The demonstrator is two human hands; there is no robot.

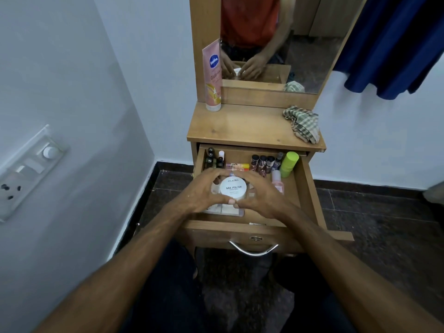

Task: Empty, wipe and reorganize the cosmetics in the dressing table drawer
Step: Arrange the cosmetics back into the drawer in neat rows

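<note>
A: Round tub (pixel 233 187), white lid, black lettering. Tall tube (pixel 212 78), pink with a blue badge and gold near the base.

B: Cloth (pixel 303 123) on the bench (pixel 242 127)?

A: Green-and-cream check. Bench itself, warm brown wood grain. Drawer (pixel 305 188) same brown, silver handle (pixel 254 249).

B: Inside the drawer?

A: Lime-green bottle (pixel 289 163), pale pink bottle (pixel 277 180), dark-capped small bottles (pixel 263 162). Wall (pixel 72 68) pale blue-white, floor (pixel 384 224) dark speckled, hanging fabric (pixel 394 44) deep blue.

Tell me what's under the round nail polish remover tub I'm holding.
Under the tub, held by left hand and right hand, lies a flat clear-topped palette. Most of it is covered.
</note>
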